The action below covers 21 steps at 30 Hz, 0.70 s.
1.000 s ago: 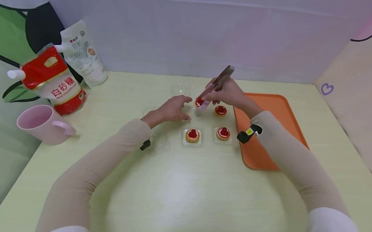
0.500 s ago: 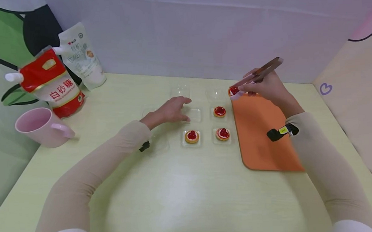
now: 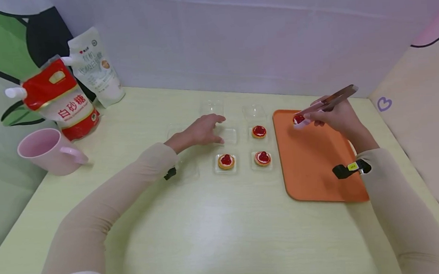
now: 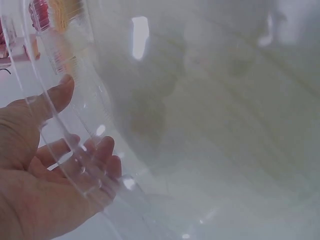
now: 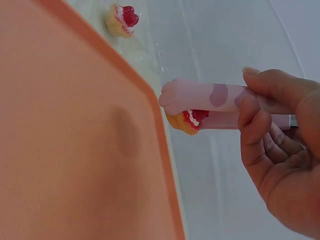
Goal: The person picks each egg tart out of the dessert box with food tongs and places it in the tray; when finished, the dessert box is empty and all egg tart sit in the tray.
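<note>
My right hand (image 3: pixel 335 116) grips pink paw-tipped tongs (image 5: pixel 220 97), which pinch a small red-topped tart (image 5: pixel 185 123). In the head view this tart (image 3: pixel 298 119) hangs over the far end of the orange tray (image 3: pixel 306 165). My left hand (image 3: pixel 203 130) has thumb and fingers spread beside a clear plastic box (image 3: pixel 228 135) with nothing in it; whether the fingers touch it I cannot tell. Three more tarts sit in clear boxes: a back-right tart (image 3: pixel 259 131), a front-right tart (image 3: pixel 262 158) and a front-left tart (image 3: pixel 226 161).
Raised clear lids (image 3: pixel 253 111) stand behind the boxes. More clear boxes (image 3: pixel 188 168) lie under and near my left forearm. A pink mug (image 3: pixel 49 152), a red sugar pouch (image 3: pixel 62 99) and a white pouch (image 3: pixel 98 69) stand at the left.
My right hand has carried the tart in the tongs rightward, from beside the left hand to over the tray. The left hand has stayed by its clear box.
</note>
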Each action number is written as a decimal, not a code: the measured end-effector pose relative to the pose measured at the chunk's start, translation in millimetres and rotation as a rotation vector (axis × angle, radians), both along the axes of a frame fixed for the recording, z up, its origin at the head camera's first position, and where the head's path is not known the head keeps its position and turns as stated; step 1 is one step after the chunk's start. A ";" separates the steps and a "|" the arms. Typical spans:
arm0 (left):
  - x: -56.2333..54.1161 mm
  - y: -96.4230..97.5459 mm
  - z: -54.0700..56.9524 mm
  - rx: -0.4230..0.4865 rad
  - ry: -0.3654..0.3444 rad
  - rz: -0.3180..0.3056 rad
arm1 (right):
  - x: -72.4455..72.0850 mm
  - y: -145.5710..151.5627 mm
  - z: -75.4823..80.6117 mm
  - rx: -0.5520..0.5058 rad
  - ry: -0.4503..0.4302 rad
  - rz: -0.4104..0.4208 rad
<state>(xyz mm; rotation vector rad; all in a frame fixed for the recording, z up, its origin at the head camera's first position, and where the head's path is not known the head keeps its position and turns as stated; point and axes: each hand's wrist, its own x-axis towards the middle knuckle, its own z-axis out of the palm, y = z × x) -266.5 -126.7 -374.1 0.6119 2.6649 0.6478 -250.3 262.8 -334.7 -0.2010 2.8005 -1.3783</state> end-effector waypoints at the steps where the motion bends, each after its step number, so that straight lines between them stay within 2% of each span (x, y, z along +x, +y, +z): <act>1: 0.0 0.0 -0.1 -0.001 -0.002 0.001 | 0.6 2.2 -3.0 0.005 -0.003 -0.002; 11: 1.3 -0.6 1.7 -0.001 0.005 -0.004 | 3.0 8.8 -27.3 0.040 -0.034 -0.016; 21: 0.4 -0.6 0.0 0.003 0.009 -0.007 | 2.3 7.7 -34.2 0.032 -0.051 -0.038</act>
